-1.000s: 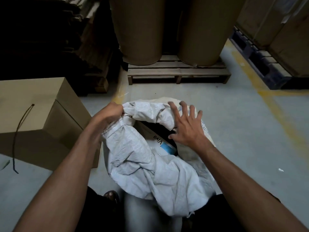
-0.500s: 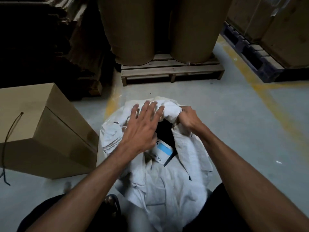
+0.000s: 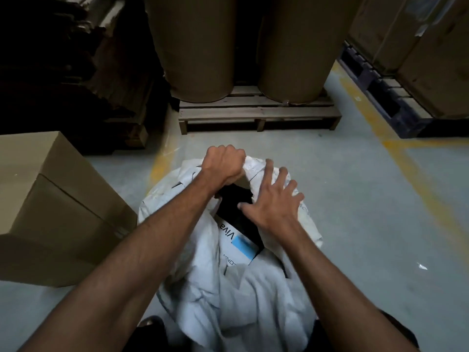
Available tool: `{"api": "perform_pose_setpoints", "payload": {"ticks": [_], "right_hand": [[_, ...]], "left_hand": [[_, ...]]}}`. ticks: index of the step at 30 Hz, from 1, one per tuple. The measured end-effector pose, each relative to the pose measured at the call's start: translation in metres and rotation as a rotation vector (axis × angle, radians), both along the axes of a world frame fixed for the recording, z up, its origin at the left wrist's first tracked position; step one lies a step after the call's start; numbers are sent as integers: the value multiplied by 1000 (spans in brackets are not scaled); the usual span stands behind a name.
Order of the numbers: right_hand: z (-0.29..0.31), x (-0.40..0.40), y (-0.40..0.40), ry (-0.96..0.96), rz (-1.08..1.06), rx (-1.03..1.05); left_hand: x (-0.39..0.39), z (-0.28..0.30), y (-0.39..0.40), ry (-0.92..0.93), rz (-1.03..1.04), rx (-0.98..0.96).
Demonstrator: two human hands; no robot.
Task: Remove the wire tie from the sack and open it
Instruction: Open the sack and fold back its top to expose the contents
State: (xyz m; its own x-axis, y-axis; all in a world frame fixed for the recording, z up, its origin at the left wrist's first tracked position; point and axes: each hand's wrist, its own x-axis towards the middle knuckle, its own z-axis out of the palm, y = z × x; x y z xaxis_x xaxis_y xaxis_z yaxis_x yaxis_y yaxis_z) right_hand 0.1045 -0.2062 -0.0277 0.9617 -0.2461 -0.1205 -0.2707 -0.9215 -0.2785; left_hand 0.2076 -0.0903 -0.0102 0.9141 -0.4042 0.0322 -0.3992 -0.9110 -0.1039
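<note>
A white woven sack point(image 3: 228, 301) stands on the floor in front of me with its mouth gaping. Inside it shows a white and black carton point(image 3: 237, 237) with a blue patch and the letters "Viva". My left hand point(image 3: 223, 166) grips the far rim of the sack in a fist. My right hand point(image 3: 271, 199) lies with spread fingers on the right side of the rim, beside the opening. No wire tie shows on the sack.
A large cardboard box point(image 3: 50, 207) stands close on the left. Ahead, two big brown paper rolls point(image 3: 193, 47) sit on a wooden pallet point(image 3: 256, 115). A dark pallet point(image 3: 380, 97) with cartons is at the right. Yellow lines mark the grey floor.
My left hand went from lying flat on the sack to gripping its far rim. My right hand let go of the rim and now rests open on the right side.
</note>
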Motion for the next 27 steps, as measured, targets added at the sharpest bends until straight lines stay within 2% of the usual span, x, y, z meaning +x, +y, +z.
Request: {"api": "perform_pose_setpoints", "payload": {"ticks": [3, 5, 7, 9, 12, 14, 16, 17, 19, 25, 27], "right_hand": [[-32, -4, 31, 68, 5, -155], [-45, -2, 32, 31, -29, -268], [-44, 3, 21, 29, -2, -276], [-41, 13, 7, 44, 36, -175], [-31, 32, -16, 93, -40, 153], [-26, 41, -23, 129, -78, 279], [-18, 47, -22, 150, -109, 389], [-17, 50, -23, 155, -132, 437], [-16, 58, -28, 158, -175, 531], [-12, 66, -50, 387, -285, 877], [-14, 67, -54, 431, -340, 958]], "left_hand": [[17, 11, 2, 176, -12, 23], [26, 24, 10, 363, 12, 57], [38, 34, 22, 566, 42, 0], [49, 31, 30, 668, 50, -45], [60, 17, 30, 726, 13, -6], [58, 7, 27, 625, -87, 120], [47, 3, 25, 367, -297, 251], [38, 2, 22, 257, -405, 262], [21, -8, 13, 157, -530, 251], [11, -35, -5, 14, -462, 177], [14, -35, -13, 47, -420, 129]]}}
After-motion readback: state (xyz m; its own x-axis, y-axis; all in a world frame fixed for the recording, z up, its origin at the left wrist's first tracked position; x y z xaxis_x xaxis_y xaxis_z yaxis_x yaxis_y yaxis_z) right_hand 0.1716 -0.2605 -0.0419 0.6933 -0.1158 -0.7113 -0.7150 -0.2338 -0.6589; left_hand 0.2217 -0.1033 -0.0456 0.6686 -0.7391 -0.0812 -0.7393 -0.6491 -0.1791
